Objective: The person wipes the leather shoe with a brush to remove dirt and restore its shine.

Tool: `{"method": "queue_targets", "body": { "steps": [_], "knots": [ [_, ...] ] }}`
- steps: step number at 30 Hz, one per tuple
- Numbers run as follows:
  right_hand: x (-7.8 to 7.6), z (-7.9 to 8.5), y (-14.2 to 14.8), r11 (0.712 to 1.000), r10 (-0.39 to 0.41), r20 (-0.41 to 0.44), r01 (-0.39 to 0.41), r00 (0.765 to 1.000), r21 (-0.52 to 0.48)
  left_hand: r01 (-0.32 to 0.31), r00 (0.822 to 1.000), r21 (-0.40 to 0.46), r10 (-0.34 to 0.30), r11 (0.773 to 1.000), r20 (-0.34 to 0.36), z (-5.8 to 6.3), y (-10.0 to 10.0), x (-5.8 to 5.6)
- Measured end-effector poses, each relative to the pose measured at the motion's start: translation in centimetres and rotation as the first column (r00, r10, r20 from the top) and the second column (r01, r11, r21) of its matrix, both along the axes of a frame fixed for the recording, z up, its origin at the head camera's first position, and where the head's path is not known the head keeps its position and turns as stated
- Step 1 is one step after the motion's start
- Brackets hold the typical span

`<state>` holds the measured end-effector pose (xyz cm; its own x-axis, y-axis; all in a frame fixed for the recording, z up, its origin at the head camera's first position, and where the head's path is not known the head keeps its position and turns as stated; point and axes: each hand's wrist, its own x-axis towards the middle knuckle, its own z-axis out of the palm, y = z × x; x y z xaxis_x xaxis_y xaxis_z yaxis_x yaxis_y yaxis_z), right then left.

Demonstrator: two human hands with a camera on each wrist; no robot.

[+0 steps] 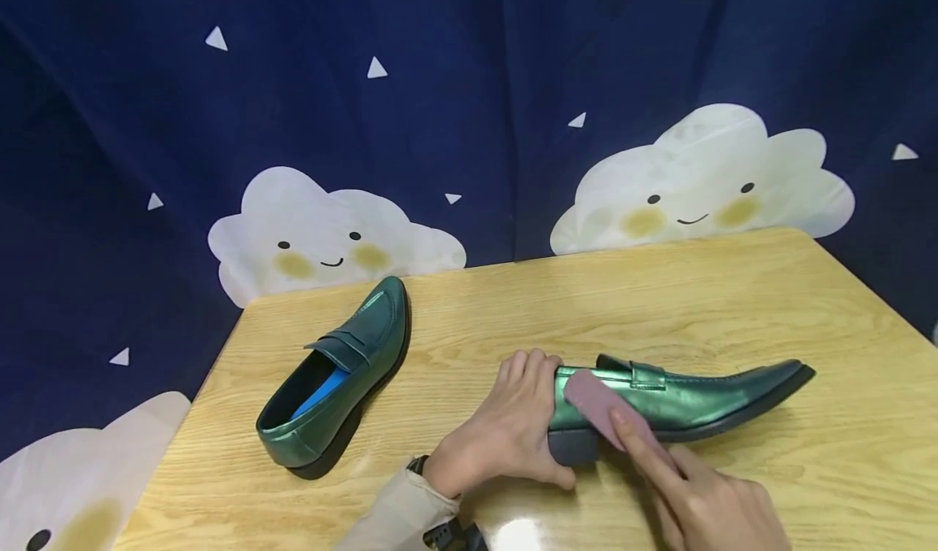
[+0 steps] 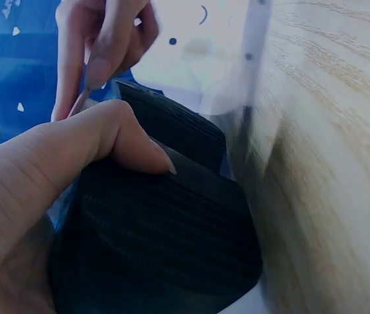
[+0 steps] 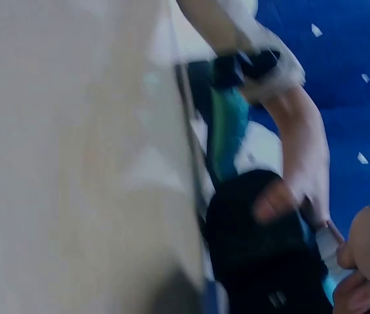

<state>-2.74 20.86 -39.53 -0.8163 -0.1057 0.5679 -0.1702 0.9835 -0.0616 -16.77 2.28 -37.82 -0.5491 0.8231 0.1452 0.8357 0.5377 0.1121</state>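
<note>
A shiny green loafer [image 1: 703, 400] lies lengthwise at the right of the table in the head view, toe pointing right. My left hand [image 1: 513, 421] grips its heel end; in the left wrist view the thumb [image 2: 132, 140] presses on the dark sole [image 2: 165, 229]. A flat pink oblong tool [image 1: 608, 408] with a rounded end lies against the loafer's near side. My right hand [image 1: 711, 494] holds this tool, index finger stretched along it. The tool's underside is hidden, so its exact kind cannot be told. Another green loafer [image 1: 352, 372] with a blue insole stands at the left.
Beneath everything is a light wood-grain table [image 1: 454, 331]. A dark blue curtain [image 1: 506, 128] with white clouds and small triangles hangs behind it. A dark band [image 1: 418, 464] circles my left wrist, at the end of a beige sleeve [image 1: 403, 510].
</note>
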Motion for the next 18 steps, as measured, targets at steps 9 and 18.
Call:
{"method": "queue_targets", "body": {
  "steps": [9,18],
  "knots": [
    [-0.3,0.5,0.7,0.995,-0.103,-0.012,0.103,0.995,-0.005,-0.006,1.000,-0.029,0.006,1.000,-0.005,0.2,0.0,0.0],
    [0.1,0.0,-0.3,1.000,-0.005,0.015,0.005,1.000,-0.011,-0.003,1.000,-0.036,0.002,0.999,-0.026,0.2,0.1,0.0]
  ]
}}
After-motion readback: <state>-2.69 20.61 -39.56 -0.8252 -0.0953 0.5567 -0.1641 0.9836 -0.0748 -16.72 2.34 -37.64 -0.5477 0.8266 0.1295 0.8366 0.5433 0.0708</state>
